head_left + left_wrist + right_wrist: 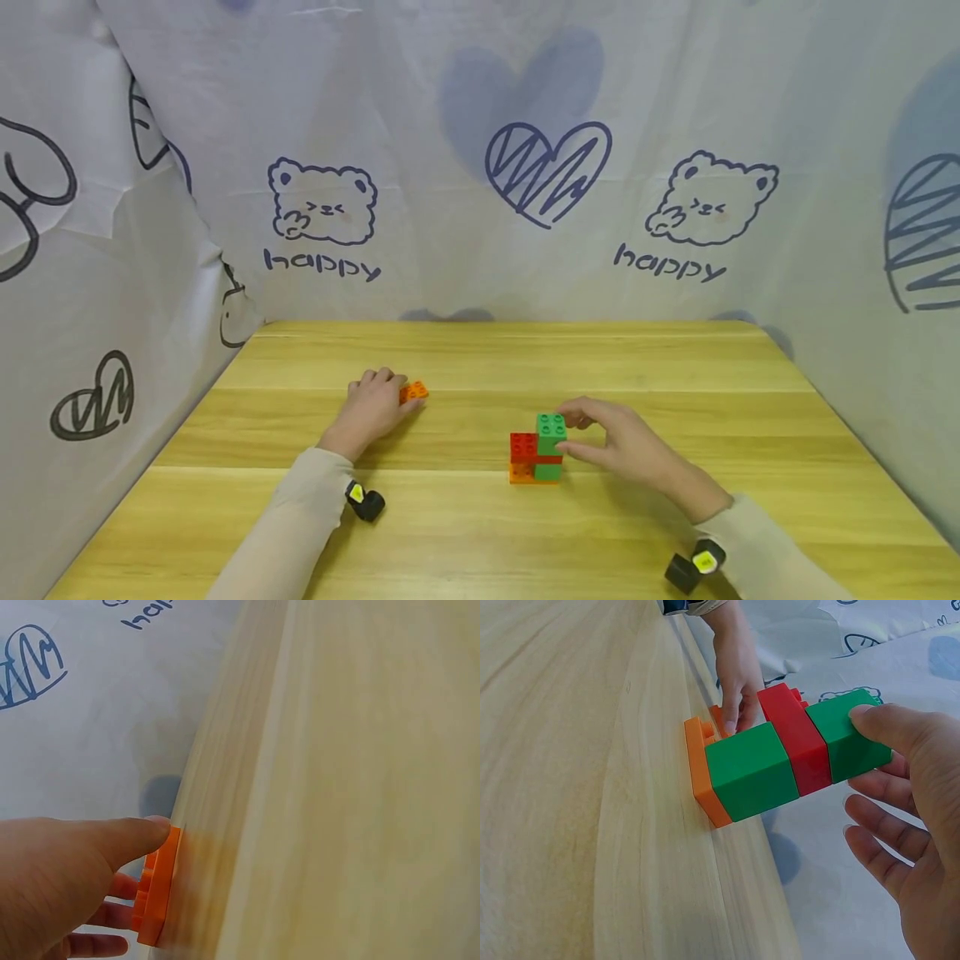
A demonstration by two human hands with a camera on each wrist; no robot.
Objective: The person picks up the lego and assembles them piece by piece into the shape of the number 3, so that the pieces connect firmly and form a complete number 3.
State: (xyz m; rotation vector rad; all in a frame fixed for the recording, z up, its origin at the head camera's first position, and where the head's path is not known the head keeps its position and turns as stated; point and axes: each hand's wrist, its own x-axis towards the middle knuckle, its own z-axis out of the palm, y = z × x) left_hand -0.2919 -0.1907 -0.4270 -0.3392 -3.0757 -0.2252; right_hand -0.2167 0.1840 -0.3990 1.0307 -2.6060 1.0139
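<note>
A small stack of toy building bricks stands on the table, right of the middle in the head view. Its base is a flat orange brick (702, 776); above that come a lower green brick (751, 771), a red brick (799, 742) and an upper green brick (552, 433) on the right end. My right hand (626, 442) pinches this upper green brick, the thumb on its near side and the index finger behind. Farther left and back, my left hand (375, 404) holds a separate orange brick (159, 889) between thumb and fingers, low at the tabletop. The hand partly covers that brick.
The wooden table (465, 542) reaches back to a white cloth (442, 283) printed with bears and hearts. The cloth also hangs at both sides. Black wrist cameras sit on the left sleeve (277, 525) and the right sleeve (772, 550).
</note>
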